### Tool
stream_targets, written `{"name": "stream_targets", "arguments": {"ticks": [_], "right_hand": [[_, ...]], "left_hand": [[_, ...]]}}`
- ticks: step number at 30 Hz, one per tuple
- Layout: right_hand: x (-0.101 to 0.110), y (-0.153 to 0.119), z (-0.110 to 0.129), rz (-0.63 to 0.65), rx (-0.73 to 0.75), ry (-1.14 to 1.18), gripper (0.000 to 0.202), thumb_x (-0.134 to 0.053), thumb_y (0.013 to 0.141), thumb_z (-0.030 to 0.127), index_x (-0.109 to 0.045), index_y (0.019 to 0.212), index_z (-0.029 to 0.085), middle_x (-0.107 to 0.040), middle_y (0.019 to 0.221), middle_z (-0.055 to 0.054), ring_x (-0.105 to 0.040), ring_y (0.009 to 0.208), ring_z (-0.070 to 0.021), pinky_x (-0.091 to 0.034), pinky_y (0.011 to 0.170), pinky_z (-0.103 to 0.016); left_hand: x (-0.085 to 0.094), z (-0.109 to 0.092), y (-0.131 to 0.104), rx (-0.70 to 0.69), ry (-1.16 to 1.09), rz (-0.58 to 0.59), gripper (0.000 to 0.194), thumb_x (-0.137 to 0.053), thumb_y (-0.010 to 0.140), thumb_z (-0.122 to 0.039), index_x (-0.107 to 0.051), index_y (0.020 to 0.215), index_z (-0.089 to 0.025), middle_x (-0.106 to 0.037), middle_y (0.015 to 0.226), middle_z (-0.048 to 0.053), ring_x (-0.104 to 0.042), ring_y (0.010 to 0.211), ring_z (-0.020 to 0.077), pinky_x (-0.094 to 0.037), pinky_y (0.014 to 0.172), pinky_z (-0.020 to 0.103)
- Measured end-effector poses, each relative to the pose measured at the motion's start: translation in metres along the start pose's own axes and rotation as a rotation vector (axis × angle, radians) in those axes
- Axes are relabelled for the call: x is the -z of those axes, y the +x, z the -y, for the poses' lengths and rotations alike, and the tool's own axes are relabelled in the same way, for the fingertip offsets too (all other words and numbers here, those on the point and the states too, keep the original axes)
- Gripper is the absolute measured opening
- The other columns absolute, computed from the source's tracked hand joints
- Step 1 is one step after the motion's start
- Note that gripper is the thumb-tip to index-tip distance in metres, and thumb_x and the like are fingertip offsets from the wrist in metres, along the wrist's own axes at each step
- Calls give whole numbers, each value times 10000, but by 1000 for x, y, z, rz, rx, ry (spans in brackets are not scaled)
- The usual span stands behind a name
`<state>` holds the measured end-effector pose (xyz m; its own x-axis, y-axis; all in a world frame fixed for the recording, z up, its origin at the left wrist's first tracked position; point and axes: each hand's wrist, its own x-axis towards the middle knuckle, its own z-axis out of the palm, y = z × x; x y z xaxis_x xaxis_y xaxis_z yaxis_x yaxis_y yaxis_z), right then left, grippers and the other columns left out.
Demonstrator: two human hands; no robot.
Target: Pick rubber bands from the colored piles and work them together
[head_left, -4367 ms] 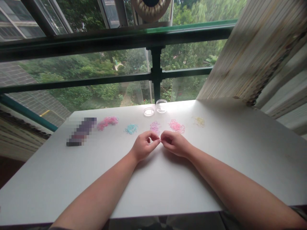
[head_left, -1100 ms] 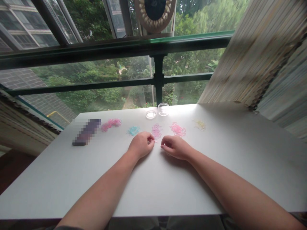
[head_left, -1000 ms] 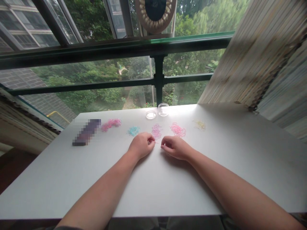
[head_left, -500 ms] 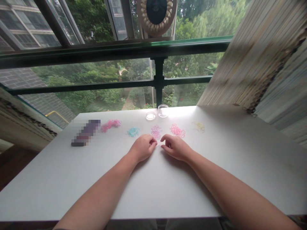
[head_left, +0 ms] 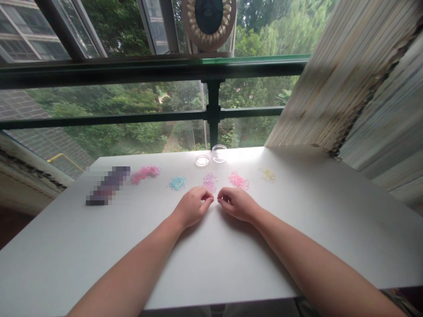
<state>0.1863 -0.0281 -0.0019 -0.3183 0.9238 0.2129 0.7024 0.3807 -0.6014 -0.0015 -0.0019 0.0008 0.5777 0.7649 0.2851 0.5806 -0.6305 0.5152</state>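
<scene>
My left hand [head_left: 195,205] rests on the white table with thumb and forefinger pinched together. Facing it, a small gap away, my right hand [head_left: 238,204] is closed in a similar pinch. Whatever lies between the fingertips of either hand is too small to make out. Just beyond the fingers is a loose pile of lilac bands [head_left: 210,181], thin and loop-like. A pile of coral-pink bands [head_left: 238,179] lies behind my right hand, and turquoise bands [head_left: 177,183] lie beyond my left.
Pale yellow bands [head_left: 268,175] lie farther right. At the left are a pink chain-like strip [head_left: 145,174] and a blurred dark object [head_left: 109,185]. A clear round container [head_left: 219,154] and its lid [head_left: 202,161] stand at the back edge, before a railing [head_left: 158,70].
My right thumb and forefinger have closed from a parted position into a pinch. The hands are slightly nearer each other. The whole view has shifted a little, moving the table things left.
</scene>
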Motion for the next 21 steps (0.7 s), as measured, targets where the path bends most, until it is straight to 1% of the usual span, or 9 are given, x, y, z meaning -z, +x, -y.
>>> {"name": "stream_targets", "arguments": {"ticks": [6,9,11,13,16,18,21], "right_hand": [[-1,-1,0,13,13,-8,96,-522,773,155,-612,795,180,-598,626,16,-471,533,-87,-329,534,-202],[2,0,-3,-8,25,-20,98,-521,771,149,-610,797,180,-606,645,10,-482,552,-94,-333,542,-205],[7,2,-9,-53,21,-47,99,-522,764,140,-609,790,180,-614,667,2,-489,571,-100,-336,551,-210],[15,4,-17,-128,1,-100,106,-517,757,130,-610,771,179,-617,697,-6,-490,589,-107,-344,567,-217],[28,8,-32,-249,-71,-212,115,-522,741,125,-624,735,180,-611,744,-23,-501,633,-124,-358,603,-230],[35,10,-41,-290,-139,-277,119,-530,742,141,-642,726,180,-609,754,-37,-516,666,-140,-363,619,-238],[41,10,-51,-306,-210,-328,139,-536,749,153,-671,735,181,-619,782,-47,-535,701,-152,-370,635,-246]], "left_hand": [[0,-1,0,9,-34,-13,148,-479,833,-247,-603,785,-183,-622,793,41,-550,764,166,-427,720,284],[0,-1,0,24,-71,-15,149,-490,824,-252,-623,812,-186,-634,803,44,-563,770,166,-438,737,287],[1,-1,0,38,-100,-21,154,-503,814,-261,-636,840,-188,-644,819,45,-571,774,165,-445,749,292],[1,-1,-1,48,-119,-21,160,-516,803,-266,-643,861,-189,-649,828,44,-575,772,164,-453,751,292],[1,0,-1,52,-131,-10,159,-524,794,-264,-647,864,-190,-652,823,38,-583,764,158,-461,741,280],[1,1,-1,51,-130,-1,159,-525,793,-266,-648,861,-191,-652,818,34,-588,759,154,-464,732,271],[1,2,-1,46,-126,10,164,-522,796,-272,-649,863,-192,-652,819,32,-591,761,152,-464,728,265]]}}
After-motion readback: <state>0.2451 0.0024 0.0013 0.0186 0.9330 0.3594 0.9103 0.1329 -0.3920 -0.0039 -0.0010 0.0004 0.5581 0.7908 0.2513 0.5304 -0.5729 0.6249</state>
